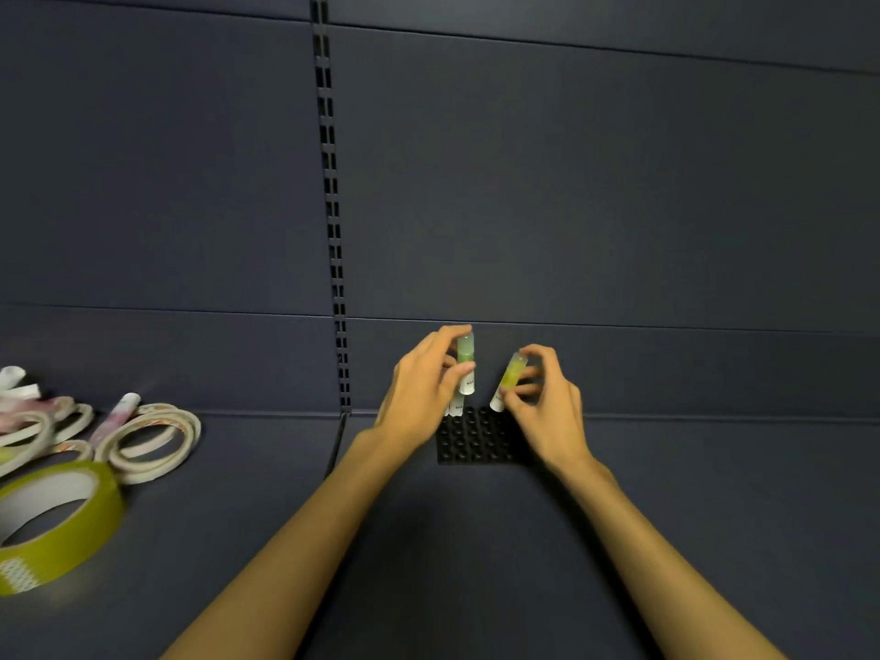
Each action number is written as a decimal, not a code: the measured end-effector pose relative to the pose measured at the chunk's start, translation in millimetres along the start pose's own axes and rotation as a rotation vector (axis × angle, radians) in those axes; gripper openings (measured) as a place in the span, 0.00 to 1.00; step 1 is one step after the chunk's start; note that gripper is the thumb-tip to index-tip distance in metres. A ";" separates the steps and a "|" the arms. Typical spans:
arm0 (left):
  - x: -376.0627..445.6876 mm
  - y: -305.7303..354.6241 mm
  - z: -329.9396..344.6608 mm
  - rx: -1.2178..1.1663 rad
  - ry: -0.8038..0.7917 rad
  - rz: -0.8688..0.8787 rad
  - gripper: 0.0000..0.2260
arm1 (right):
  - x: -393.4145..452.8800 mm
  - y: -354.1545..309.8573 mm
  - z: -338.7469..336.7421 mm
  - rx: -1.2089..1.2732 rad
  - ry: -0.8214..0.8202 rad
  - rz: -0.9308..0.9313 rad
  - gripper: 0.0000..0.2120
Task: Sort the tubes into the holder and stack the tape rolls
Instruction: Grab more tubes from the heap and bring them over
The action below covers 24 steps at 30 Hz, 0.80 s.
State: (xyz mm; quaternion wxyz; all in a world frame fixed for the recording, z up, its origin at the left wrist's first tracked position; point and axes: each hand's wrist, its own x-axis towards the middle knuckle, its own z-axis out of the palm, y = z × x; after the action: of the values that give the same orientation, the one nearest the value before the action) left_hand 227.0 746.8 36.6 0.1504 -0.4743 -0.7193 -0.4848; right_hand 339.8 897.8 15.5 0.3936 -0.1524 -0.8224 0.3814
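- The left hand (424, 378) reaches forward over the far left corner of the black holder (478, 438), fingers curled round an upright green tube (465, 362); thumb across its front, fingertips at the cap. Its grip is closed on that tube.
- Below that hand, at least 1 more white tube end (455, 409) shows just above the holder's far edge; whether it is held or seated I cannot tell.
- The right hand (547, 402) is raised over the holder's far right corner, pinching a yellow-green tube (507, 381) between thumb and fingers. The tube tilts, cap up to the right, white lower end near the holder's sockets. Its grip is narrow, holding that tube.
- The holder lies flat on the dark shelf (476, 540), between the 2 wrists, close to the back panel (571, 183).
- Well apart at the left: a yellow-green tape roll (62, 521) nearest, several thin white tape rolls (147, 443) overlapping behind it, and a pale tube (116, 416) lying across them.
- A slotted upright (333, 221) runs down the back panel left of the hands.
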 end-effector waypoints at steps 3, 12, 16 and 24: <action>3.8 -3.2 14.3 0.208 0.036 0.058 0.14 | 4.3 11.6 2.6 -0.024 -0.031 -0.060 0.23; 4.0 -13.3 37.6 0.551 0.050 0.137 0.15 | 13.8 33.1 7.9 -0.033 -0.071 -0.142 0.22; 4.2 -21.3 41.5 0.593 0.000 0.149 0.14 | 17.9 36.1 12.9 -0.027 -0.082 -0.164 0.21; 2.1 -35.7 44.4 0.598 0.053 0.173 0.15 | 19.3 44.0 20.6 -0.026 -0.106 -0.179 0.21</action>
State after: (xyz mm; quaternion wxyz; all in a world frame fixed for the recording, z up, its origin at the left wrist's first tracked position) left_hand 207.2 782.3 -3.3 0.3426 -0.4559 -0.7827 -0.2494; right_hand 309.5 927.1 -15.4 0.3802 -0.0630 -0.8572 0.3416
